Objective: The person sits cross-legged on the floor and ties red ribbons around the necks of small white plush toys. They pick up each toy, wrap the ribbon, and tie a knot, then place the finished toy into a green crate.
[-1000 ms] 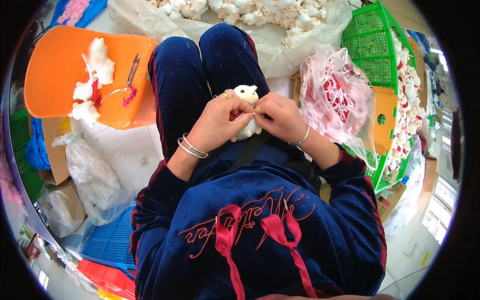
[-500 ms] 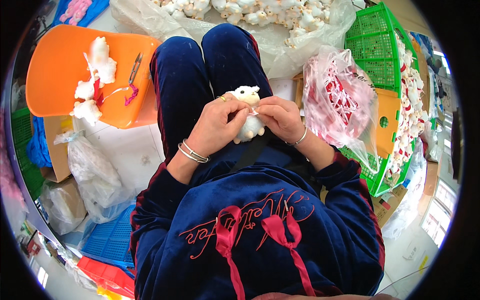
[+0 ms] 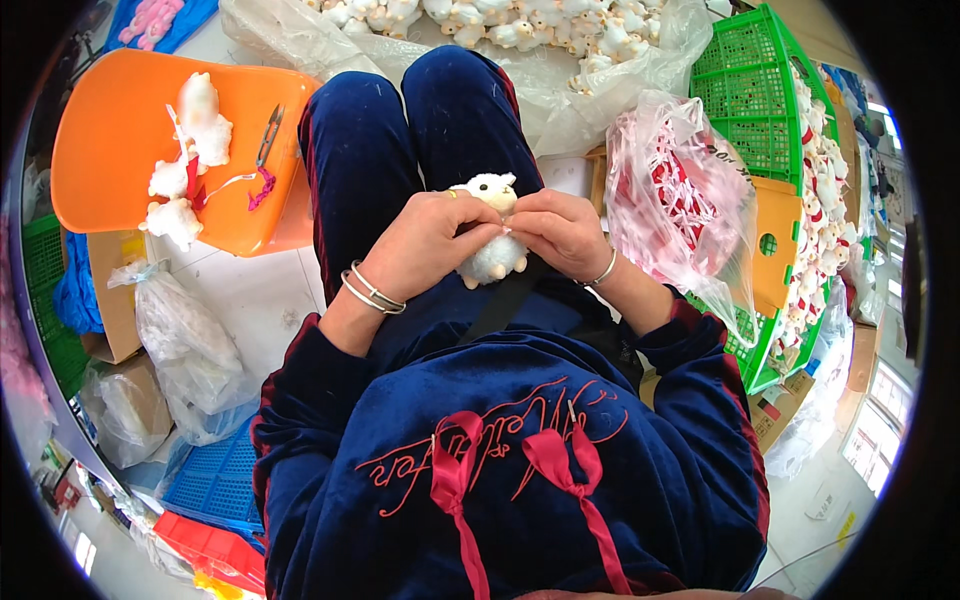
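A small white plush sheep (image 3: pixel 493 262) with a cream face and dark eyes sits upright in my lap, its face tilted up. My left hand (image 3: pixel 432 238) curls against its left side, thumb and fingers pinched together at the neck. From the other side my right hand (image 3: pixel 562 234) is closed in a pinch at the same spot, its fingertips nearly touching the left ones. Whatever the fingertips hold at the neck is too small and covered to make out. The toy's head shows above my fingers, its round belly and feet below them.
To the left, an orange chair (image 3: pixel 110 150) bears several white plush toys (image 3: pixel 208 130), thread snips (image 3: pixel 269 135) and a dark pink tie. At right are a clear bag (image 3: pixel 680 190) of red and pink ribbons and a green crate (image 3: pixel 745 90). Ahead lies a heap of plush toys (image 3: pixel 520 28).
My left hand has shifted slightly left, and the sheep has moved a little with it. Both hands stay pinched at its neck.
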`<state>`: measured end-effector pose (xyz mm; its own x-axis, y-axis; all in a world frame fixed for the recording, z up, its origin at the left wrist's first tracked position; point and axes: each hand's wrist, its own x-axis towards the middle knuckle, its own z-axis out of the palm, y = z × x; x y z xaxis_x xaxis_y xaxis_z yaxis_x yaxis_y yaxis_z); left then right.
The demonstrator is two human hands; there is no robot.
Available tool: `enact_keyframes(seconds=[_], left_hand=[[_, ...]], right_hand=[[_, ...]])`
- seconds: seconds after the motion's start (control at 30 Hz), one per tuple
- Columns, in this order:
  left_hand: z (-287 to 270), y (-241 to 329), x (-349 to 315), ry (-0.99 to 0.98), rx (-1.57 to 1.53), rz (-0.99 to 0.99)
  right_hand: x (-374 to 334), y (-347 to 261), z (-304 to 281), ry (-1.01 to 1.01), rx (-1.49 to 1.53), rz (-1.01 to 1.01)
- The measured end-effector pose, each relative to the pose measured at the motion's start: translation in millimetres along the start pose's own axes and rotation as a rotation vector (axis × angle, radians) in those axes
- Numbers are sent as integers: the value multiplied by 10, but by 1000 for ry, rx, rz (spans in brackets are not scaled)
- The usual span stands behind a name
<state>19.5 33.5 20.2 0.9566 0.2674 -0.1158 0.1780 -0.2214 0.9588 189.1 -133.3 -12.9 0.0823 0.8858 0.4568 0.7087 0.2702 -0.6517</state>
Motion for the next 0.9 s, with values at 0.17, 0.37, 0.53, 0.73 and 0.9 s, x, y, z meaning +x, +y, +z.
enact_keyframes(seconds=[0.17,0.37,0.53,0.73,0.9], left_hand=[[5,-16,45,-8,110,106],[20,-24,31,5,65,57],[30,-40,20,44,70,49],[42,-28,-28,73,39,21],[56,-24,-95,67,-76,-33]], right_hand=[[18,32,-37,-37,3,-35],[81,35,-56,-56,-29,-73],[137,28,-41,-51,12,-79],[104,29,-17,-46,2,-64],[54,-4,25,-7,-18,33]])
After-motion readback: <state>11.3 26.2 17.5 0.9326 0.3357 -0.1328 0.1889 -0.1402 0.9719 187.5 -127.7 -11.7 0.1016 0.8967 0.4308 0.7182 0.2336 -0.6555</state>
